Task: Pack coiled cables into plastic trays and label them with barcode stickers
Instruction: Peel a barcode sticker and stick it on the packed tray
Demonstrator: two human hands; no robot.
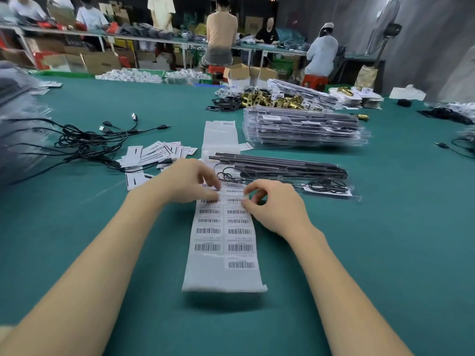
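Note:
A long white strip of barcode stickers [222,242] lies in two columns on the green table [359,253] in front of me. My left hand [185,181] rests on the strip's far left part, fingertips pressing it down. My right hand [272,206] pinches a sticker at the strip's right column between thumb and forefinger. Just beyond the hands lie clear plastic trays [282,173] holding coiled black cables. A pile of loose black cables [87,142] sprawls at the left.
A tall stack of packed trays [303,129] stands at the back right, with brass parts [270,98] behind it. White paper cards [156,152] are scattered left of centre. Several people work at benches in the background.

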